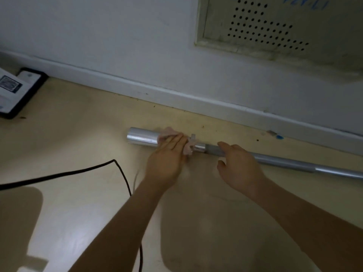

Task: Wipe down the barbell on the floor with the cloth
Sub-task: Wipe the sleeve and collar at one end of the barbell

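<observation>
Left hand point(167, 154) presses a pale pink cloth point(167, 132) onto the barbell point(275, 160), fingers laid flat over the fabric where the chrome sleeve point(142, 137) meets the collar point(193, 140); cloth bunches out on both sides of the hand. Right hand point(238, 160) rests on the grey shaft just beside the collar, fingers loosely curved over the bar, thumb free; not a full grasp, more a steadying touch.

Barbell lies flat on the cream floor point(78, 124), near the white skirting board point(176, 95) and roughly along it, sleeve end to the left, shaft running off frame at right. Black cable point(82, 170) curls on the floor near the left forearm, apart from the bar. Dark-edged folder with papers point(17, 91) sits far left, well apart.

Handling judgement: bar looks like rigid steel, probably heavy, and round, so likely to roll under sideways wiping pressure. Chrome sleeve appears smooth and slippery; the grey shaft section looks the better place to hold. Cloth is soft and limp and should wrap around the bar readily. Most of the shaft seems to remain to be wiped.
</observation>
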Action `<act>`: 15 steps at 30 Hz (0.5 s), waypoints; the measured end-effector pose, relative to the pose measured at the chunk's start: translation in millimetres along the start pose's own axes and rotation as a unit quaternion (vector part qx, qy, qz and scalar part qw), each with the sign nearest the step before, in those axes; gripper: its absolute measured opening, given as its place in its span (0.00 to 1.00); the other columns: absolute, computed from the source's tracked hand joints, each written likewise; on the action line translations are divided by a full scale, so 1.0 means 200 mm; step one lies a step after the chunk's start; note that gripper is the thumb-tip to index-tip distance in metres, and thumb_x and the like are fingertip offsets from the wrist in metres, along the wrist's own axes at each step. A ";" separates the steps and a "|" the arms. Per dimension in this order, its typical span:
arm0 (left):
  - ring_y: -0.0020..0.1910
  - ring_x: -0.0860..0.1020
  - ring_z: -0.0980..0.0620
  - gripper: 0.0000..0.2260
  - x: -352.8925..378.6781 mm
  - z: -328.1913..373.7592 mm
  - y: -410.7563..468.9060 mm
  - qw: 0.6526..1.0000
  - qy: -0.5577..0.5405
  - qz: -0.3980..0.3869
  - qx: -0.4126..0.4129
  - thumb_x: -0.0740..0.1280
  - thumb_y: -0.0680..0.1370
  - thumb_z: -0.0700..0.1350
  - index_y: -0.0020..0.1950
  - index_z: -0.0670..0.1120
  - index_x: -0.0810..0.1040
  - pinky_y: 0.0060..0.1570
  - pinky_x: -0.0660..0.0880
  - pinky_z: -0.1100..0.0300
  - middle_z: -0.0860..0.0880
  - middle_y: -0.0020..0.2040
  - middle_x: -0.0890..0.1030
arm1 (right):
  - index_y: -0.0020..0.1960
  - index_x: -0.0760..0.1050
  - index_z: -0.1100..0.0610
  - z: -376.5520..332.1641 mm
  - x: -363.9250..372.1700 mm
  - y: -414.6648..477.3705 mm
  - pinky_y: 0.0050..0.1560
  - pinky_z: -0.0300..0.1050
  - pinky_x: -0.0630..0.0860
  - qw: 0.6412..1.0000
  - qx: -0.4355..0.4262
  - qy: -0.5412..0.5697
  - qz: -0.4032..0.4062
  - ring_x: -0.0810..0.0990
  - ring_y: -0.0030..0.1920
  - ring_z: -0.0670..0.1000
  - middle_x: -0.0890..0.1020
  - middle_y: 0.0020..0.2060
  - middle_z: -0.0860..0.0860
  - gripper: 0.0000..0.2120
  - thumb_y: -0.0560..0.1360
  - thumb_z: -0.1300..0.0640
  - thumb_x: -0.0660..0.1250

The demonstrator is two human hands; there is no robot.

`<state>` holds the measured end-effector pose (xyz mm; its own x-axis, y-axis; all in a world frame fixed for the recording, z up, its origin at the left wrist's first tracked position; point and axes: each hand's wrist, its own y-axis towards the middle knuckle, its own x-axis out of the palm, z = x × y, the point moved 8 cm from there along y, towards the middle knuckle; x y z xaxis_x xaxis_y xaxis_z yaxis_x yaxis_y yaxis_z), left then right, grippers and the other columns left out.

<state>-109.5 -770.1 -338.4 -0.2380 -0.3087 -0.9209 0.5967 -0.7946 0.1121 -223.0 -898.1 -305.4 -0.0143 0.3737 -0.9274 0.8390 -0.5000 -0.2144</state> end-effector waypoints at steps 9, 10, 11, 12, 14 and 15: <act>0.72 0.65 0.47 0.22 0.05 0.07 -0.01 0.992 -0.086 0.032 -0.081 0.52 0.79 0.50 0.69 0.44 0.71 0.70 0.65 0.48 0.45 0.69 0.73 | 0.68 0.69 0.55 0.11 -0.02 -0.08 0.57 0.49 0.76 0.959 0.122 0.193 -0.167 0.77 0.58 0.53 0.77 0.61 0.54 0.21 0.75 0.58 0.65; 0.71 0.66 0.49 0.21 0.06 0.13 -0.01 0.987 -0.133 0.049 -0.080 0.54 0.78 0.51 0.67 0.45 0.73 0.67 0.68 0.49 0.46 0.67 0.74 | 0.67 0.71 0.54 0.14 -0.04 -0.10 0.56 0.49 0.77 0.914 0.186 0.306 -0.190 0.78 0.57 0.52 0.77 0.60 0.53 0.20 0.75 0.58 0.66; 0.70 0.67 0.50 0.19 0.03 0.15 0.00 0.972 -0.197 0.072 -0.108 0.55 0.78 0.52 0.65 0.47 0.75 0.64 0.71 0.50 0.48 0.65 0.76 | 0.66 0.71 0.53 0.15 -0.07 -0.12 0.56 0.49 0.77 0.864 0.228 0.398 -0.209 0.78 0.56 0.50 0.78 0.59 0.52 0.20 0.75 0.58 0.67; 0.68 0.68 0.51 0.17 0.00 0.15 0.01 0.943 -0.280 0.083 -0.158 0.56 0.79 0.53 0.61 0.50 0.77 0.63 0.72 0.50 0.49 0.61 0.78 | 0.66 0.71 0.52 0.15 -0.11 -0.14 0.57 0.51 0.77 0.832 0.240 0.449 -0.221 0.78 0.57 0.49 0.77 0.59 0.51 0.20 0.75 0.57 0.67; 0.59 0.76 0.49 0.12 -0.05 0.19 0.04 0.845 -0.476 0.069 -0.234 0.58 0.81 0.51 0.52 0.53 0.81 0.56 0.75 0.51 0.49 0.52 0.82 | 0.67 0.69 0.49 0.14 -0.18 -0.16 0.59 0.53 0.76 0.804 0.222 0.492 -0.250 0.77 0.59 0.48 0.77 0.61 0.49 0.22 0.75 0.57 0.68; 0.53 0.80 0.49 0.11 -0.09 0.25 0.06 0.787 -0.564 0.056 -0.245 0.60 0.81 0.49 0.48 0.51 0.82 0.51 0.76 0.53 0.49 0.47 0.83 | 0.68 0.67 0.48 0.12 -0.21 -0.18 0.59 0.54 0.76 0.800 0.199 0.498 -0.269 0.76 0.61 0.48 0.76 0.62 0.48 0.24 0.74 0.57 0.69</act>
<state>-137.0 -800.1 -302.6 -0.5258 -0.8500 0.0320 0.8209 -0.5169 -0.2429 -264.8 -914.3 -265.5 0.2922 0.9563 -0.0054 0.6145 -0.1921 -0.7651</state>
